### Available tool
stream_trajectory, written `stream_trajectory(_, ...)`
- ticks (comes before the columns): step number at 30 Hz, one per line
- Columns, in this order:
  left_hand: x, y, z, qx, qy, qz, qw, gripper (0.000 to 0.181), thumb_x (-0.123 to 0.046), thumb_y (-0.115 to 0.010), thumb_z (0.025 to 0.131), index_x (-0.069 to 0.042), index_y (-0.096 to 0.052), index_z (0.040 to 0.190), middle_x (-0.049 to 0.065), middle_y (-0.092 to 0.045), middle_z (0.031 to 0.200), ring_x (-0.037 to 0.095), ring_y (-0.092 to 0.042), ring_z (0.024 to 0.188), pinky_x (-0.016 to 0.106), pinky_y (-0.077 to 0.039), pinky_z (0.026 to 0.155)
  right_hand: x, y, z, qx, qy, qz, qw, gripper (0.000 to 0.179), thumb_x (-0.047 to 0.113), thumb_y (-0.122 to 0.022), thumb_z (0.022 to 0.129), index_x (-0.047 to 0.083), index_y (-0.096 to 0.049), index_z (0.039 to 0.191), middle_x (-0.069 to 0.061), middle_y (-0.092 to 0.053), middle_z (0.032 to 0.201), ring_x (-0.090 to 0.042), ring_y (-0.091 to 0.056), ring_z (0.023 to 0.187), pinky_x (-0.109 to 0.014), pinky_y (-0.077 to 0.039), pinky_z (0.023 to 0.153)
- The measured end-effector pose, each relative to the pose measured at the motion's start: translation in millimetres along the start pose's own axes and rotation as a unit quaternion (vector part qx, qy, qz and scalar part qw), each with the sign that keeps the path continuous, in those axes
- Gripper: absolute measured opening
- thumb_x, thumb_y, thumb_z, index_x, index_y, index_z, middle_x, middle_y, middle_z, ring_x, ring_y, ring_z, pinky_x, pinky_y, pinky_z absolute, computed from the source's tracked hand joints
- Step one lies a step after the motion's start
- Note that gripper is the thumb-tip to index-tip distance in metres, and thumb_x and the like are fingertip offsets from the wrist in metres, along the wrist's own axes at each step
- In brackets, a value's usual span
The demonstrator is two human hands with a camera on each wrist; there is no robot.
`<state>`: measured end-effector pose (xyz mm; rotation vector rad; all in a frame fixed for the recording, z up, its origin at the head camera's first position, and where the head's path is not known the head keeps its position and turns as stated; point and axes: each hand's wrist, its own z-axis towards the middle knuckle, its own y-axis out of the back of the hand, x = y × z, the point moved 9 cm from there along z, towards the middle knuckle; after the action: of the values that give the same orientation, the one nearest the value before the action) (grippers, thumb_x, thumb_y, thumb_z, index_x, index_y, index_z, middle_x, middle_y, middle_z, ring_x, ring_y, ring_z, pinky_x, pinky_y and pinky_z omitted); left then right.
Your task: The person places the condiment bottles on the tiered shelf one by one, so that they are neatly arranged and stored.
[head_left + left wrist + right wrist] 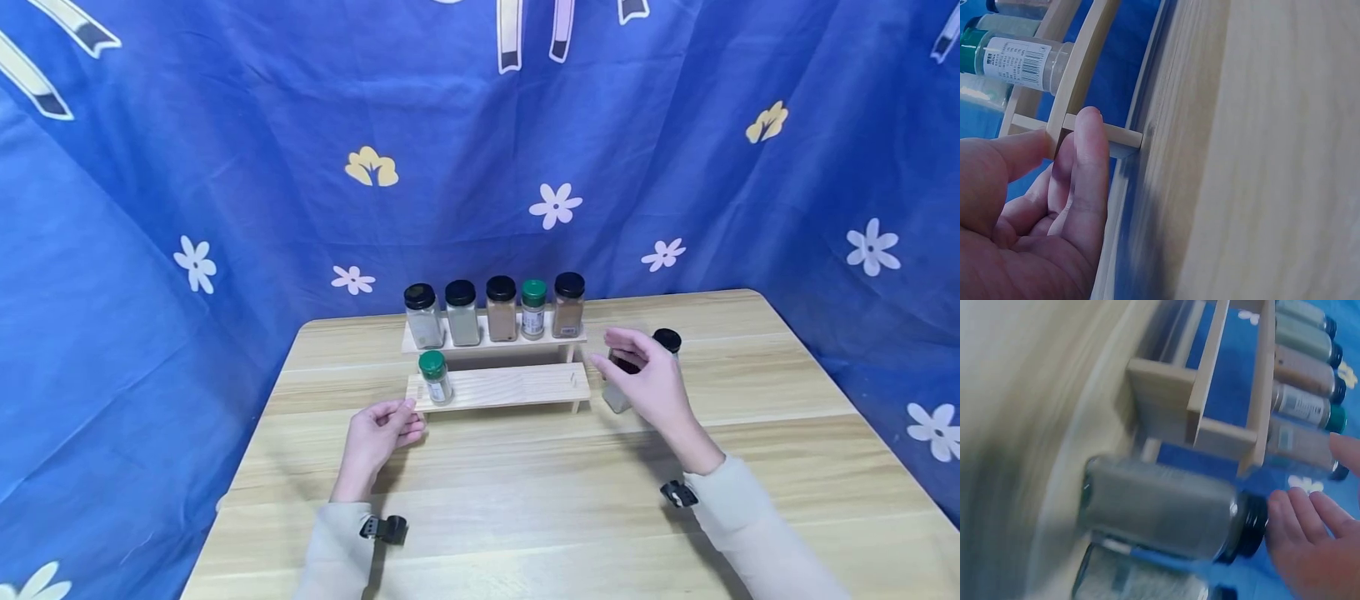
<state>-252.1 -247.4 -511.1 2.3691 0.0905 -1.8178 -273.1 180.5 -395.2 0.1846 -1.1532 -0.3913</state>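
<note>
A two-tier wooden spice rack (510,386) stands on the table. My left hand (381,432) pinches the left end of its lower shelf, thumb on one face and index finger against the other. Near that end stands a small green-lidded spice jar (437,382). To the right of the rack, my right hand (651,382) hovers at the top of a black-lidded spice jar (1160,506), fingers and thumb spread apart. Its fingertips are right by the lid in the right wrist view. Another black-lidded jar (667,340) is just behind, partly hidden by the hand.
Along the upper shelf (480,343) stand several spice jars, most black-lidded and one green-lidded (533,308). A blue patterned cloth (450,225) hangs behind the wooden table (525,517) and at its sides.
</note>
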Motion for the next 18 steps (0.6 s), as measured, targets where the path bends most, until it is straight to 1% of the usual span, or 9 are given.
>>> stream_trajectory(3, -0.9, -1.2, 0.3, 0.0, -0.001, 0.001, 1.0, 0.041, -0.019, -0.067, 0.105, 0.011, -0.06, 0.132, 0.013, -0.079, 0.095, 0.013, -0.079, 0.077, 0.028, -0.071, 0.08, -8, 12, -5.2, -0.022, -0.006, -0.028, 0.9994, 0.045, 0.02, -0.088, 0.088, 0.005, -0.071, 0.127, -0.013, -0.076, 0.125, -0.023, -0.072, 0.115, -0.014, -0.059, 0.103)
stream_trajectory(5, -1.3, -1.1, 0.0, 0.001, -0.001, 0.001, 1.0, 0.041, -0.019, -0.067, 0.105, 0.011, -0.06, 0.132, 0.012, -0.079, 0.095, 0.013, -0.079, 0.077, 0.028, -0.071, 0.08, -11, 17, -8.1, -0.033, -0.007, -0.047, 0.9983, 0.047, 0.021, -0.089, 0.087, 0.005, -0.071, 0.127, -0.012, -0.075, 0.127, -0.025, -0.071, 0.117, -0.011, -0.057, 0.103)
stream_trajectory(7, -1.2, -1.2, -0.2, 0.001, 0.0, 0.0, 1.0, 0.041, -0.019, -0.068, 0.105, 0.011, -0.061, 0.132, 0.011, -0.079, 0.094, 0.013, -0.078, 0.077, 0.028, -0.071, 0.08, -14, 21, -10.6, -0.043, -0.007, -0.065, 0.9969, 0.048, 0.022, -0.09, 0.086, 0.005, -0.072, 0.127, -0.011, -0.075, 0.128, -0.027, -0.07, 0.119, -0.012, -0.057, 0.103)
stream_trajectory(11, -0.4, -0.8, -0.5, -0.001, 0.003, -0.001, 1.0, 0.041, -0.02, -0.067, 0.105, 0.011, -0.061, 0.131, 0.009, -0.079, 0.092, 0.012, -0.078, 0.076, 0.028, -0.071, 0.079, -19, 26, -14.9, -0.057, -0.002, -0.092, 0.9942, 0.047, 0.02, -0.09, 0.086, 0.005, -0.072, 0.127, -0.012, -0.074, 0.128, -0.027, -0.07, 0.119, -0.014, -0.06, 0.1)
stream_trajectory(14, -0.4, -0.6, -0.3, -0.003, 0.003, 0.0, 1.0, 0.041, -0.02, -0.067, 0.105, 0.011, -0.061, 0.131, 0.009, -0.079, 0.092, 0.011, -0.078, 0.075, 0.027, -0.071, 0.079, -25, 27, -18.8, -0.06, -0.005, -0.093, 0.9938, 0.048, 0.02, -0.09, 0.086, 0.005, -0.072, 0.127, -0.013, -0.074, 0.127, -0.027, -0.07, 0.116, -0.015, -0.061, 0.096)
stream_trajectory(18, -1.9, -0.3, -0.4, -0.001, -0.001, 0.001, 1.0, 0.04, -0.02, -0.067, 0.105, 0.011, -0.061, 0.13, 0.009, -0.079, 0.092, 0.012, -0.078, 0.076, 0.027, -0.071, 0.079, -36, 28, -23.9, -0.053, -0.02, -0.078, 0.9954, 0.05, 0.018, -0.089, 0.086, 0.002, -0.07, 0.13, -0.017, -0.072, 0.128, -0.031, -0.072, 0.115, -0.011, -0.062, 0.093)
